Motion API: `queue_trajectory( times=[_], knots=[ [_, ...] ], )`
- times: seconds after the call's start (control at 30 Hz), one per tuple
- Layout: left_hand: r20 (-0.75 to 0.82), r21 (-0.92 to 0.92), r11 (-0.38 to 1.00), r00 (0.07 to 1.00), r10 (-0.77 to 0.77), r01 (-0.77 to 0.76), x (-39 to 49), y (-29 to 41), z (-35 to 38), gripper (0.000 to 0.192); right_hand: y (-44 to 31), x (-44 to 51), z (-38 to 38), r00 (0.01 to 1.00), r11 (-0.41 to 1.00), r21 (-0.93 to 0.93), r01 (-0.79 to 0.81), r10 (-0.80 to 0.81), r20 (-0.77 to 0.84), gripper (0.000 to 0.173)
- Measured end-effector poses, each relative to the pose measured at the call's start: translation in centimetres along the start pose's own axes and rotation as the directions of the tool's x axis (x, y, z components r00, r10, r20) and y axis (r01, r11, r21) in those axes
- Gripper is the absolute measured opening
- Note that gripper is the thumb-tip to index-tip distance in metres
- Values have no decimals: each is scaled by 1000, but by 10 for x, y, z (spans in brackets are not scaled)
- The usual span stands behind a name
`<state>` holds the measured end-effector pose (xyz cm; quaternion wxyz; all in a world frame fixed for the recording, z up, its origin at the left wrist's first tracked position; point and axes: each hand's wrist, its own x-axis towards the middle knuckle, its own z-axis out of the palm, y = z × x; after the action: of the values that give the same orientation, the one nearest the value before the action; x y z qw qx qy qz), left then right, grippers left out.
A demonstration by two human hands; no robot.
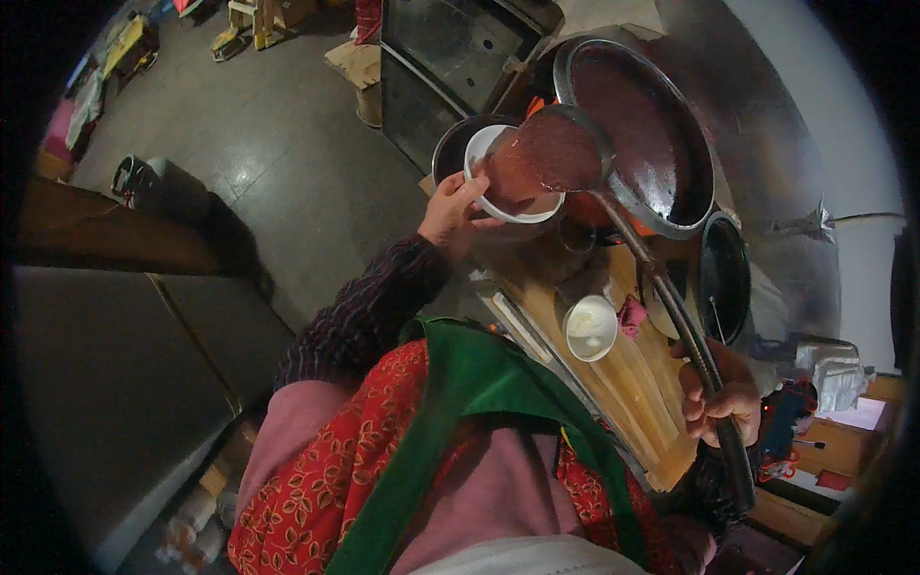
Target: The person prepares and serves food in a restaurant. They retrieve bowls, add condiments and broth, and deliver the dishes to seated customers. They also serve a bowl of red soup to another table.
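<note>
My left hand point(454, 214) holds a white bowl point(477, 147) by its near left rim, the thumb over the edge. Closed around the long dark handle of a metal ladle point(605, 133) is my right hand point(721, 399). The ladle's head is tipped over the bowl, and reddish-brown liquid runs from it into the bowl. Just right of the ladle's head is a large round metal pot point(697, 215) of the same dark reddish liquid. Behind the bowl, partly hidden by it, is a dark round vessel point(447, 147).
On a wooden board point(625, 381) before me stand a white tub point(591, 328) with pale contents and a pink cloth point(632, 317). A dark oval pan point(724, 280) lies beyond, at the right. Orange surfaces show beside the pot. A dark cylinder point(172, 188) stands on the floor at the left.
</note>
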<state>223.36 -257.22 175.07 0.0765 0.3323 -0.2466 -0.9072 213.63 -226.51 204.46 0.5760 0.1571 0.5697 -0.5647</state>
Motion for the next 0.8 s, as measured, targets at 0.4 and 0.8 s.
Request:
queue_trajectory(
  times=[0.4,0.8],
  knots=[
    [89,10,1000,996,18,-19,-10,6,-4,39,27,3,11,969,843,-538,16,-146,-199,76],
    [131,-31,998,990,58,-54,-24,16,-12,41,22,0,21,989,923,-380,55,-102,-104,74]
  ],
)
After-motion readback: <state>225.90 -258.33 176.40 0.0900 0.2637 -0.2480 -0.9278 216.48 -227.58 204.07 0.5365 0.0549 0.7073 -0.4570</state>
